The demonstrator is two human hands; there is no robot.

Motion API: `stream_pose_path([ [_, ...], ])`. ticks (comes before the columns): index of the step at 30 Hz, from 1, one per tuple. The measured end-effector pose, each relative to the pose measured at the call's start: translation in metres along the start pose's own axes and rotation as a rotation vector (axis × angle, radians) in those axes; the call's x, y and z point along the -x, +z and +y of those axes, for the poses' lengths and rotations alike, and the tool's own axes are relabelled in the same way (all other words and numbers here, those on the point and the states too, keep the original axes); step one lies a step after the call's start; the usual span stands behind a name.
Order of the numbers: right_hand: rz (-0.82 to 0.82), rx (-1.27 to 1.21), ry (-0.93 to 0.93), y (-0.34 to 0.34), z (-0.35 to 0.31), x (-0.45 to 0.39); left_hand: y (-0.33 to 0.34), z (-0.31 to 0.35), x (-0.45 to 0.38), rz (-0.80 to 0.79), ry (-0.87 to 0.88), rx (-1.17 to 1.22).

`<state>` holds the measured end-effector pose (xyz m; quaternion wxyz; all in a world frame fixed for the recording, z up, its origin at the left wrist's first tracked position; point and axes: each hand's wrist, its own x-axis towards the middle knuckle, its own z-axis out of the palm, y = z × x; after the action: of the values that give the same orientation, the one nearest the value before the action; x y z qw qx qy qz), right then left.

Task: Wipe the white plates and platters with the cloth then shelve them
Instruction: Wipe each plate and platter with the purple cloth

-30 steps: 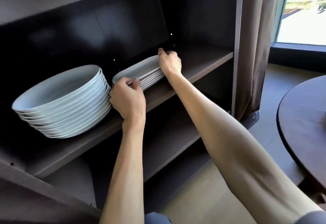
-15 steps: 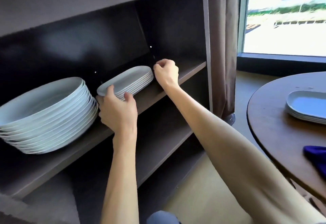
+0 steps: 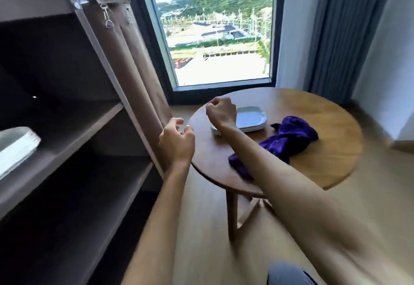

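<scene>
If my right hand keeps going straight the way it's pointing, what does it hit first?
Most likely the stack of white platters on the round table. The right hand hovers over the stack's near end, empty, fingers curled. Depth is hard to judge.

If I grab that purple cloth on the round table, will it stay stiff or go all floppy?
Probably floppy: the crumpled purple cloth lies in soft bunched folds on the round wooden table, so it should droop from your hand. It looks fuzzy, so likely light and not slippery. It shouldn't roll or break.
</scene>
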<state>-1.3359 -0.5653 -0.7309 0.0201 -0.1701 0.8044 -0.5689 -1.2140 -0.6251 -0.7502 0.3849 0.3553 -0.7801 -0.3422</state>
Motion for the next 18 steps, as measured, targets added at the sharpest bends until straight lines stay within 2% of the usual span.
stream_pose_path([
  [3,0.047,0.179,0.096,-0.04,0.042,-0.003,0.047,0.001,-0.002,-0.134,-0.085,-0.006],
  [5,0.134,0.386,0.156,-0.06,0.073,-0.001,0.075,-0.001,-0.007,-0.184,-0.148,-0.005],
  [9,0.245,0.723,0.136,-0.085,0.129,0.01,0.113,-0.01,-0.021,-0.252,-0.289,-0.028],
  [12,0.289,0.793,0.095,-0.087,0.149,0.016,0.13,-0.009,-0.026,-0.256,-0.321,-0.038],
  [18,0.253,0.796,0.086,-0.085,0.15,0.012,0.139,-0.004,-0.034,-0.221,-0.359,-0.081],
])
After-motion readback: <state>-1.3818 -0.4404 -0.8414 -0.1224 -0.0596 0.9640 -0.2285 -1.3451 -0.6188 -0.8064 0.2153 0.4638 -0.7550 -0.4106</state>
